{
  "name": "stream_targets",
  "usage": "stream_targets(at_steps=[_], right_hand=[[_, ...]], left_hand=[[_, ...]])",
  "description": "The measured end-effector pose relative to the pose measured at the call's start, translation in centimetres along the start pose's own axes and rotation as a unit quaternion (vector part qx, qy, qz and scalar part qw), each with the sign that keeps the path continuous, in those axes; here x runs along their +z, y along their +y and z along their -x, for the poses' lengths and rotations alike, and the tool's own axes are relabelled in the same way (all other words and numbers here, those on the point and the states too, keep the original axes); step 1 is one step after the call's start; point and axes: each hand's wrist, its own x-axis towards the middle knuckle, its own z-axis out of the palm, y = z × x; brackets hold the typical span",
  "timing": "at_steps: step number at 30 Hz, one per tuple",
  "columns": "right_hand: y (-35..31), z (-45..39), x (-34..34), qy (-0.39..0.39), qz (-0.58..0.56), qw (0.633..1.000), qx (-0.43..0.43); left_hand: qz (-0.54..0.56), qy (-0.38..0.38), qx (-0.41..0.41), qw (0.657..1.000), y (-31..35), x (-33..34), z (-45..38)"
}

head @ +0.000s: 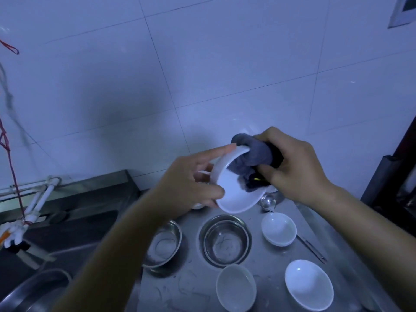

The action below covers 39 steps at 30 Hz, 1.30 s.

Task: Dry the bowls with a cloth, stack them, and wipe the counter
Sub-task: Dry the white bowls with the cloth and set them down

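My left hand (191,183) holds a white bowl (234,197) tilted up above the steel counter (270,262), fingers on its rim and outer wall. My right hand (295,170) grips a bunched grey cloth (254,154) pressed into the bowl's upper inside. Below on the counter stand two steel bowls, one (165,244) partly behind my left forearm, the other (226,240) in the middle. Three white bowls lie there too: a small one (279,229), one at the front (236,288) and one at the front right (309,284).
A sink (67,233) with a white tap (38,203) lies to the left, a large steel basin (38,291) at its near corner. A small shiny metal piece (267,202) and a thin utensil (311,246) lie on the counter. A tiled wall stands behind, a dark object at right.
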Motion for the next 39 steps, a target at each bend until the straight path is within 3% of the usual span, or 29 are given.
stream_targets(at_steps=[3, 6, 9, 13, 17, 19, 22, 27, 32, 34, 36, 38, 39], right_hand=[[-0.2, 0.6, 0.8, -0.013, -0.042, 0.998, 0.038], [0.7, 0.2, 1.9, 0.068, -0.074, 0.988, 0.113], [1.8, -0.4, 2.8, 0.134, -0.145, 0.954, 0.228], [1.6, -0.6, 3.5, 0.141, -0.226, 0.910, 0.319], [1.3, -0.1, 4.8, 0.130, -0.324, 0.839, 0.418], [1.4, 0.0, 4.9, 0.130, -0.328, 0.830, 0.433], [1.5, 0.5, 4.8, 0.135, -0.303, 0.850, 0.409], [2.1, 1.5, 4.6, 0.120, -0.198, 0.922, 0.309], [2.5, 0.4, 3.2, 0.046, -0.020, 0.991, 0.124], [2.7, -0.1, 2.4, -0.044, 0.073, 0.996, -0.001], [2.8, -0.5, 2.4, -0.132, 0.144, 0.976, -0.094], [2.7, -0.5, 2.7, -0.151, 0.141, 0.975, -0.080], [2.7, -0.4, 2.8, -0.129, 0.130, 0.982, -0.050]], left_hand=[[-0.032, -0.077, -0.049, 0.995, 1.3, -1.6, -0.2], [-0.028, 0.028, -0.037, 0.999, 0.4, -0.8, 0.2], [-0.019, 0.153, 0.033, 0.987, -2.2, 1.0, 0.9], [0.057, 0.183, 0.061, 0.979, -5.0, 5.0, 0.8], [0.140, 0.269, 0.085, 0.949, -5.8, 7.5, 0.1], [0.169, 0.293, 0.074, 0.938, -5.9, 8.4, -0.1], [0.213, 0.316, 0.061, 0.922, -6.3, 8.9, -0.3], [0.240, 0.309, 0.054, 0.919, -7.2, 8.6, 0.0], [0.194, 0.277, 0.014, 0.941, -7.7, 7.0, 0.0], [0.159, 0.222, -0.019, 0.962, -7.6, 5.7, -0.1], [0.140, 0.135, -0.055, 0.979, -7.5, 4.3, -0.5], [0.149, 0.088, -0.084, 0.981, -7.4, 3.6, -0.5], [0.150, 0.101, -0.086, 0.980, -7.5, 3.7, -0.3]])
